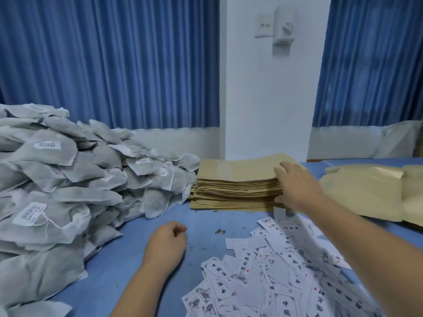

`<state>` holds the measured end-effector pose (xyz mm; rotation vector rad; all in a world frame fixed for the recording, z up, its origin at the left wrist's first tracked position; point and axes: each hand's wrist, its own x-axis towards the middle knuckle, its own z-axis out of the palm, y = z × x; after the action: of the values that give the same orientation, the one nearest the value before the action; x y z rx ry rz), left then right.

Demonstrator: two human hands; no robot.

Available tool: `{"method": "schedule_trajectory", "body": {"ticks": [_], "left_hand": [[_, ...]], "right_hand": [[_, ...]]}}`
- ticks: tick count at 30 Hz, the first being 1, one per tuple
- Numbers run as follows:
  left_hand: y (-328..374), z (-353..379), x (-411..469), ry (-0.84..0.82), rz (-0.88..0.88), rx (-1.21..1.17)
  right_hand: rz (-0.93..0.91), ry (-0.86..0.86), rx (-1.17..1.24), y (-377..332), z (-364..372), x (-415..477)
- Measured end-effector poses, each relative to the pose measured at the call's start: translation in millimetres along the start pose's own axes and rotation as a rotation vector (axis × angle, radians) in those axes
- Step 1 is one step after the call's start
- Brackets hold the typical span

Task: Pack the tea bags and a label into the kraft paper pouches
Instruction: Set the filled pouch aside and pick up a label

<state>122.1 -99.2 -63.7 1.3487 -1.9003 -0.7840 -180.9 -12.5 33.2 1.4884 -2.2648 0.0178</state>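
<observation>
– Where the fingers (283, 169) of the right hand (295, 188) are laid, can it be said what is gripped?

– They are held close together and bent over the top right corner of the stack of flat brown kraft paper pouches (235, 179), while the thumb is pressed against the stack's right edge lower down. A wad of the upper pouches seems to be pinched between them; how many cannot be told.

– Why is the corner taken and not the middle?

– Thin paper is most easily parted at a loose edge, so it is judged that a pouch is being separated for filling. None is seen lifted off yet.

– How is the other hand placed?

– The left hand (167, 241) is rested on the blue table cover (206, 221) in front of the stack, its fingers curled into a fist with nothing seen inside. It is probably placed there so that either pile can be reached.

– Which piles?

– The heap of grey-white fabric tea bags (57, 179) is banked against the stack's left side, touching it. The scattered white printed paper labels (274, 271) are spread in front of the stack and to its right, reaching its front edge beneath the right wrist. Paler, bulging kraft pouches (366, 191) are laid to the right of the stack, apart from it; whether they are filled cannot be told.
</observation>
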Motion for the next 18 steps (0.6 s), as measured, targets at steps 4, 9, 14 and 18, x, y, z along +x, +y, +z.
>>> {"method": "schedule_trajectory", "body": {"ticks": [4, 9, 14, 18], "left_hand": [[2, 1, 3, -0.022, 0.005, 0.086], [0, -2, 5, -0.025, 0.012, 0.114], [1, -1, 4, -0.010, 0.008, 0.146], [4, -1, 2, -0.007, 0.004, 0.154]], "right_hand": [[-0.024, -0.199, 0.071, 0, 0, 26], [-0.019, -0.322, -0.080, 10, 12, 36], [-0.110, -0.119, -0.280, 9, 23, 31], [-0.189, -0.022, -0.420, 12, 15, 26]]}}
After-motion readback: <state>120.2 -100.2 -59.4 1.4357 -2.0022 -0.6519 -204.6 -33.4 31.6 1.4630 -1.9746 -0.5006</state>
